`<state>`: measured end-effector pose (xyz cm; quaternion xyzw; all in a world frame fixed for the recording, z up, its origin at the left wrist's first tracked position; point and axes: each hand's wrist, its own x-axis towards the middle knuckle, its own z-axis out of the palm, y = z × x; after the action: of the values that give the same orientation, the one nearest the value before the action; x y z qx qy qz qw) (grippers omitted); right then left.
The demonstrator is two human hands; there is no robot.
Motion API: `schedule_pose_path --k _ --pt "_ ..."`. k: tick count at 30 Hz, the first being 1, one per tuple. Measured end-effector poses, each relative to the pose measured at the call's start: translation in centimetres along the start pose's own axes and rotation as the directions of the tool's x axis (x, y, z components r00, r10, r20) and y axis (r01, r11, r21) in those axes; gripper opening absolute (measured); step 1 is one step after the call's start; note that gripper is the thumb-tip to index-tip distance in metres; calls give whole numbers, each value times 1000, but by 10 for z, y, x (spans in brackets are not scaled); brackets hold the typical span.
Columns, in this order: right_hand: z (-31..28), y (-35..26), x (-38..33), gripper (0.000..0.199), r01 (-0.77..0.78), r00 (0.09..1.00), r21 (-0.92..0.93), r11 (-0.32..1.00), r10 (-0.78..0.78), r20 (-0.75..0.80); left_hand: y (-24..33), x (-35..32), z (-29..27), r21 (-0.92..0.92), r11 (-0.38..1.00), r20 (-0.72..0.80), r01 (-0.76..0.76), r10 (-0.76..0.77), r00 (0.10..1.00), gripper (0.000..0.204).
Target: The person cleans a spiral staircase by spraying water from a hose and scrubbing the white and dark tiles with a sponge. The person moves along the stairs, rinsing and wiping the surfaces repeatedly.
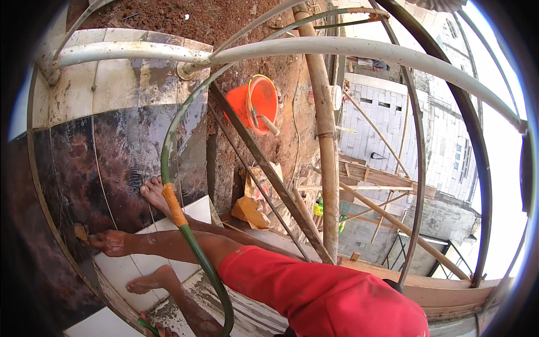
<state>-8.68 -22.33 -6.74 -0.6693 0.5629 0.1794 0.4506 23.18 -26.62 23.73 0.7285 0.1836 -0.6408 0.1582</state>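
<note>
The right hand [111, 244] grasps a small brown pad [81, 232] at its ten o'clock, with glossy black-and-brown tiles [115, 163] towards twelve, the left hand [163, 331], partly cut off at five, clasping a slim green tube [147, 326], a curved, orange-wrapped green hose [175, 205] at two, and an orange plastic bucket [238, 104] beyond.

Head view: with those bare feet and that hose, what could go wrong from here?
Slipping seems likeliest: one bare foot is right by dark tiles that look wet. The green hose crosses over the right arm in this view, so it might snag if the right hand pulls back. The dark diagonal bar could be knocked, though its distance is hard to tell.
</note>
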Motion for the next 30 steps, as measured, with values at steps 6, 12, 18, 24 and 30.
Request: schedule_pose_path --k 6,12,18,24,30 --pt "-45 -33 82 27 331 924 -74 941 -339 -178 15 4 13 65 998 -17 14 -13 1000 30" --pt "-104 -35 155 26 331 808 -187 925 -380 -451 11 50 -8 266 957 123 118 -155 980 54" --pt "-95 -35 159 37 431 787 -199 880 -474 -394 12 106 -35 212 953 260 217 -269 927 46" --pt "-90 -39 117 69 628 580 -190 755 -617 -532 12 145 -24 117 970 605 212 -239 759 54" --pt "-118 -23 87 54 589 713 -448 673 -694 -105 12 172 -15 37 988 681 148 -133 720 56"
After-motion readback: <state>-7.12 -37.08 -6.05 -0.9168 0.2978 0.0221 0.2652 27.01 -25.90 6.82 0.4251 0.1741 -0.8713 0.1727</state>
